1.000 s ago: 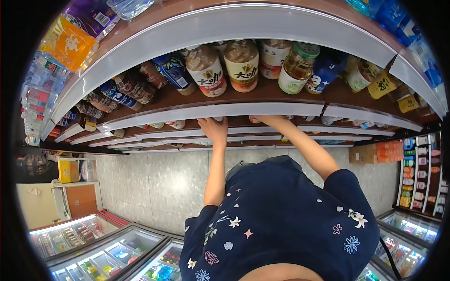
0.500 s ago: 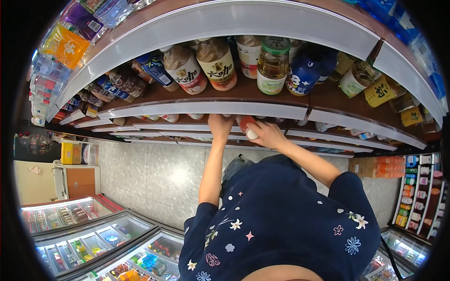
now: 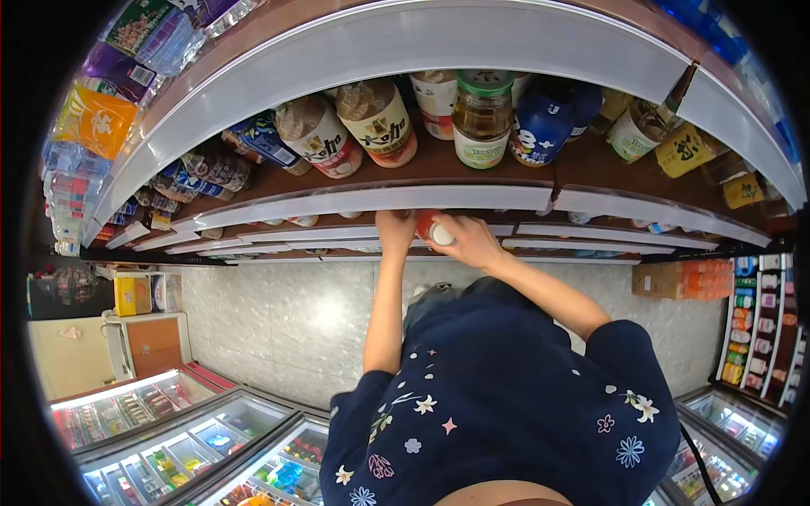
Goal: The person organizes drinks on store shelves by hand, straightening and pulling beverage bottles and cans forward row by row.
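A red bottle with a white cap is in my right hand, below the front edge of a store shelf. The thumb and fingers wrap around it near the cap, and the cap faces up toward me. Just left of the bottle is my left hand, reaching in under the same shelf edge. Its fingers are mostly hidden there, so I cannot see whether they hold anything. Tops of other bottles on the lower shelf are partly covered by the shelf strip.
On the shelf above stand a cream-labelled bottle, a green-lidded jar and a blue bottle. Glass-topped freezers are behind on the left. Cardboard boxes sit on the floor at right.
The bottle and my right hand have shifted a little left, closer to my left hand. The bottle's cap now faces up more. The view has moved slightly.
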`<state>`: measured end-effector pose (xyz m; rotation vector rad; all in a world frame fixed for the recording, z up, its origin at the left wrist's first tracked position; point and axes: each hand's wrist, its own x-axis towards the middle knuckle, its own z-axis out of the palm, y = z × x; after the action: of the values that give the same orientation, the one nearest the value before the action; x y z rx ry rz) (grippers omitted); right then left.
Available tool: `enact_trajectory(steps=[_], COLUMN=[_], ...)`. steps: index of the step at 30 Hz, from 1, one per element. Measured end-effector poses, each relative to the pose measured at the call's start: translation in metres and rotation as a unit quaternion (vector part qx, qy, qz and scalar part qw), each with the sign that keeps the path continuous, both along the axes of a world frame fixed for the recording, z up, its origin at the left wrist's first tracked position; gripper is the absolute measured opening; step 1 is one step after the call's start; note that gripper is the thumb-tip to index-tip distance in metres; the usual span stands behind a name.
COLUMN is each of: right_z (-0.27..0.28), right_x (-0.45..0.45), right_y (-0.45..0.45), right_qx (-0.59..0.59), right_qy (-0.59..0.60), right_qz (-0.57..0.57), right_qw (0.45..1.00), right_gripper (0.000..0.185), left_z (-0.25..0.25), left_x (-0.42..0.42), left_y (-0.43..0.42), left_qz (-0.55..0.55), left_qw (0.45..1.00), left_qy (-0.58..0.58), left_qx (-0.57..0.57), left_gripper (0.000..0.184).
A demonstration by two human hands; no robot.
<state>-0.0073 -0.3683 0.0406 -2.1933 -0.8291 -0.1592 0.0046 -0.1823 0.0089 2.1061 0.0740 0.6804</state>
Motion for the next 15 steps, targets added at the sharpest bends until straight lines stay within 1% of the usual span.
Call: enact_trajectory(steps=[1, 3, 4, 5, 6, 8, 10, 12, 14, 15], right_z=[0.0, -0.016, -0.013, -0.009, -0.009, -0.009, -0.005, -0.006, -0.012, -0.009], right_x=[0.003, 0.016, 0.021, 0.025, 0.03, 0.043, 0.053, 0.055, 0.053, 0.043], right_y=[0.009, 0.035, 0.048, 0.058, 0.069, 0.088, 0.098, 0.105, 0.101, 0.095], right_qx=[-0.025, 0.002, 0.013, 0.003, 0.009, 0.02, 0.012, -0.02, -0.079, -0.126], right_qy=[0.005, -0.059, -0.093, -0.055, -0.046, -0.028, -0.013, -0.036, -0.098, -0.166], right_qz=[-0.012, -0.042, -0.056, -0.053, -0.052, -0.048, -0.05, -0.064, -0.094, -0.112], right_qw=[1.0, 0.997, 0.994, 0.997, 0.998, 0.998, 0.999, 0.997, 0.988, 0.972], right_gripper=[0.044, 0.045, 0.046, 0.038, 0.035, 0.028, 0.024, 0.022, 0.02, 0.022], left_z=[-0.005, -0.017, -0.018, -0.019, -0.02, -0.028, -0.025, -0.024, -0.026, -0.03], left_x=[-0.008, -0.023, -0.03, -0.037, -0.041, -0.043, -0.044, -0.041, -0.033, -0.027], left_y=[0.009, 0.03, 0.037, 0.042, 0.047, 0.054, 0.057, 0.061, 0.068, 0.071], left_qz=[0.028, 0.084, 0.062, 0.041, 0.02, -0.009, -0.032, -0.05, -0.088, -0.11], left_qw=[1.0, 0.996, 0.995, 0.992, 0.987, 0.984, 0.984, 0.986, 0.984, 0.982], left_qy=[0.006, 0.019, 0.049, 0.079, 0.108, 0.129, 0.137, 0.134, 0.121, 0.115], left_qx=[-0.013, -0.039, -0.063, -0.089, -0.115, -0.119, -0.111, -0.089, -0.099, -0.102], left_gripper=[0.021, 0.027, 0.029, 0.031, 0.032, 0.03, 0.029, 0.028, 0.029, 0.029])
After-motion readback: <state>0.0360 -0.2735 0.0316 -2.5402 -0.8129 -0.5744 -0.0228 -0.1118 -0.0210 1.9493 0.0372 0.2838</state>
